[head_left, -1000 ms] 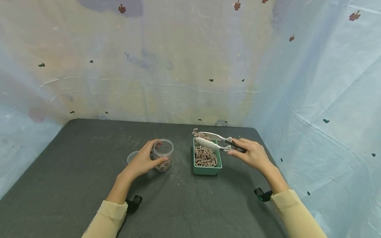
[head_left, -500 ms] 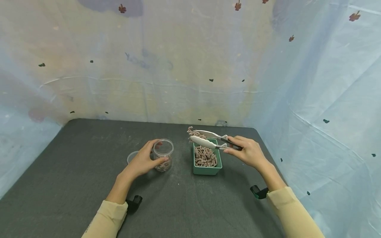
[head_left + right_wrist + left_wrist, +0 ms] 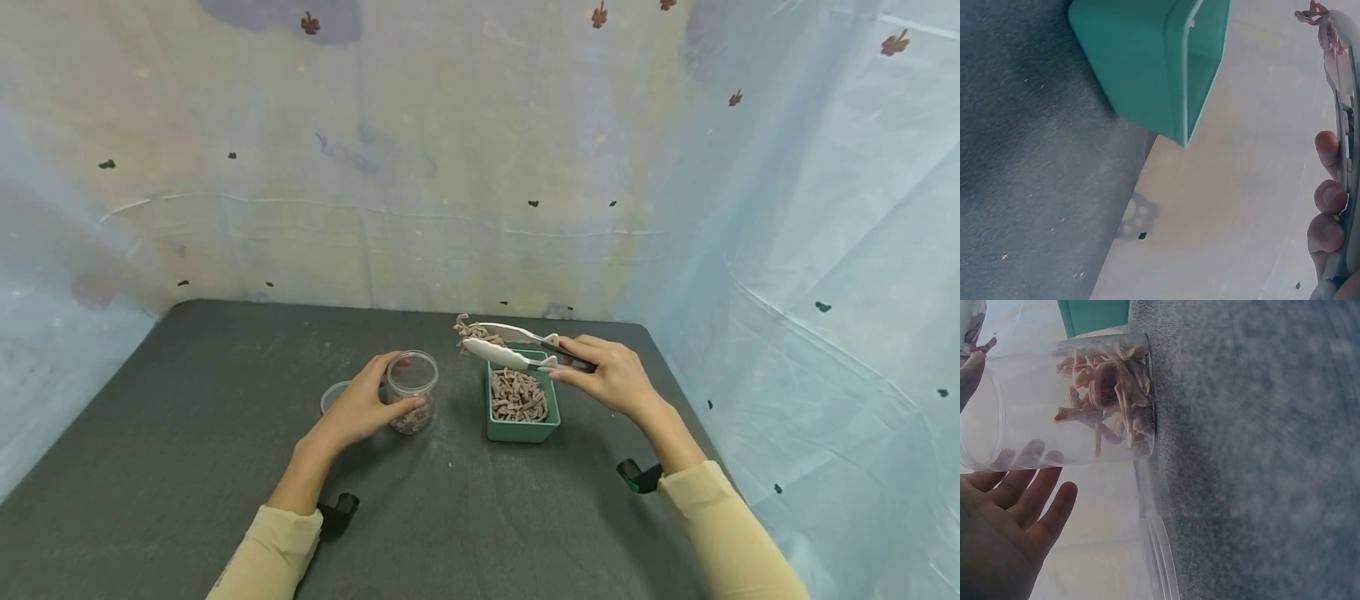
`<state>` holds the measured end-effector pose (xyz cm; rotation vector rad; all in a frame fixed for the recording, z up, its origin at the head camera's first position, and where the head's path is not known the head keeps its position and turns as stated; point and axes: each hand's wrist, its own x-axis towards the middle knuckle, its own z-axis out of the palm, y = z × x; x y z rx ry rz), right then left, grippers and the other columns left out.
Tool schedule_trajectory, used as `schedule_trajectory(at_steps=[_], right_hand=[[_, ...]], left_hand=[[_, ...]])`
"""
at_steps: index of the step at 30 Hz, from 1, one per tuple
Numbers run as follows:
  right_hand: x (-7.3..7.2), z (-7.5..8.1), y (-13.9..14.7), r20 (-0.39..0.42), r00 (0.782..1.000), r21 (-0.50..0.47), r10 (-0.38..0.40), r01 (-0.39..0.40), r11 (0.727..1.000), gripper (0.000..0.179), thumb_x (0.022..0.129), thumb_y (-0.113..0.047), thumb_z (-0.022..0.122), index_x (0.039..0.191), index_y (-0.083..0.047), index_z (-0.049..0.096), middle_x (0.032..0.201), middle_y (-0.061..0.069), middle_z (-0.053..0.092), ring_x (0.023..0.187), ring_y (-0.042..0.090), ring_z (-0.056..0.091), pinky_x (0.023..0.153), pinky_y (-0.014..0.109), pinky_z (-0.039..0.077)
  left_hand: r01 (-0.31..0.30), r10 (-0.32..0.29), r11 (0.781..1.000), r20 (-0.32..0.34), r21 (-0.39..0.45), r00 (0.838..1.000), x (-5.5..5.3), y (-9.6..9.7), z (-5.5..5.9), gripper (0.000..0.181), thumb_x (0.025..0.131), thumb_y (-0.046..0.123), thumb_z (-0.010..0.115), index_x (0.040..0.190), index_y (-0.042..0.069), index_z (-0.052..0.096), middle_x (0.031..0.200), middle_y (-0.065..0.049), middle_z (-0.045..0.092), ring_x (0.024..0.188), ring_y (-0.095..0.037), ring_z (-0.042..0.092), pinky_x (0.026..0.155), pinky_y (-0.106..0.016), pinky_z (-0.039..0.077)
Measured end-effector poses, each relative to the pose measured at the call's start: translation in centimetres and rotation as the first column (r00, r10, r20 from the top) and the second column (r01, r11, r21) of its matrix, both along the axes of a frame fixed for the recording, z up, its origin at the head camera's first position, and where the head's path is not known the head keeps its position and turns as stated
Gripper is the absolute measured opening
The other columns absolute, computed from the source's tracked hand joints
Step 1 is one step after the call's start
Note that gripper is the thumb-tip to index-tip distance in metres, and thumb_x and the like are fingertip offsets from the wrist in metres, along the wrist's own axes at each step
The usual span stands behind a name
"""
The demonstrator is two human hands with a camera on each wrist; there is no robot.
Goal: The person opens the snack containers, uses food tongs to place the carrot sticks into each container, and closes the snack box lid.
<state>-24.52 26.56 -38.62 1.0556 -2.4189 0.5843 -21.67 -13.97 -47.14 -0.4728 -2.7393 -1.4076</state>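
Dark tabletop (image 3: 480, 525): left fingers (image 3: 1057, 509) hold a jar (image 3: 412, 387) (upright), right fingers (image 3: 1329, 234) grip tongs (image 3: 513, 358).

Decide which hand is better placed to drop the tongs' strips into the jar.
Probably the right hand: it holds the tongs pinching the strips, while the left hand grips the open jar.

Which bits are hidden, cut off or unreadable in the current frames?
Lid: partly behind the left hand in the head view; cut off by the left wrist view's bottom edge.
Box: far part covered by the tongs, head view.
Right hand: cut off by the right wrist view's right edge.
Jar pieces: overlap, uncountable, left wrist view.
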Motion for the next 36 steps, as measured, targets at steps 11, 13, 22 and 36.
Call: schedule_trajectory(at_steps=[11, 13, 22, 36], right_hand=[[-0.6, 0.4, -2.0, 0.013, 0.999, 0.006, 0.044, -0.044, 0.999, 0.068, 0.093, -0.057, 0.068, 0.134, -0.004, 0.071, 0.090, -0.001, 0.068, 0.061, 0.001, 0.044, 0.052, 0.025, 0.036], [-0.7, 0.4, -2.4, 0.009, 0.999, 0.012, 0.050, -0.051, 0.999, 0.068, 0.093, -0.058, 0.067, 0.134, -0.004, 0.071, 0.091, -0.002, 0.068, 0.061, 0.002, 0.044, 0.052, 0.025, 0.036], [-1.1, 0.5, -4.3, 0.011, 0.996, 0.020, 0.094, -0.094, 0.995, 0.068, 0.093, -0.059, 0.066, 0.135, -0.005, 0.071, 0.093, 0.002, 0.069, 0.062, 0.003, 0.045, 0.053, 0.023, 0.036], [-1.0, 0.2, -6.9, 0.067, 0.994, 0.107, 0.087, -0.094, 0.990, 0.059, 0.088, -0.039, 0.083, 0.136, -0.008, 0.070, 0.103, 0.005, 0.072, 0.063, 0.008, 0.048, 0.056, 0.026, 0.039]], left_hand=[[0.003, -0.003, 1.000, -0.002, -0.007, 1.000, 0.0, 0.0, 0.1, 0.090, 0.092, 0.050, 0.079, 0.159, 0.010, 0.034, 0.152, -0.014, 0.047, 0.140, -0.037, 0.047, 0.111, -0.058, 0.043], [0.002, -0.002, 1.000, -0.006, -0.007, 1.000, 0.0, 0.0, 0.0, 0.090, 0.092, 0.050, 0.079, 0.159, 0.010, 0.034, 0.152, -0.014, 0.047, 0.140, -0.038, 0.047, 0.111, -0.059, 0.043], [-0.004, 0.004, 1.000, -0.012, -0.015, 1.000, 0.0, 0.0, 0.0, 0.090, 0.092, 0.050, 0.079, 0.159, 0.011, 0.035, 0.153, -0.014, 0.047, 0.140, -0.038, 0.047, 0.111, -0.059, 0.043], [-0.012, 0.013, 0.999, 0.023, -0.045, 1.000, 0.2, -0.2, 0.2, 0.098, 0.091, 0.056, 0.077, 0.163, 0.010, 0.028, 0.162, -0.020, 0.035, 0.141, -0.045, 0.045, 0.108, -0.063, 0.044]])
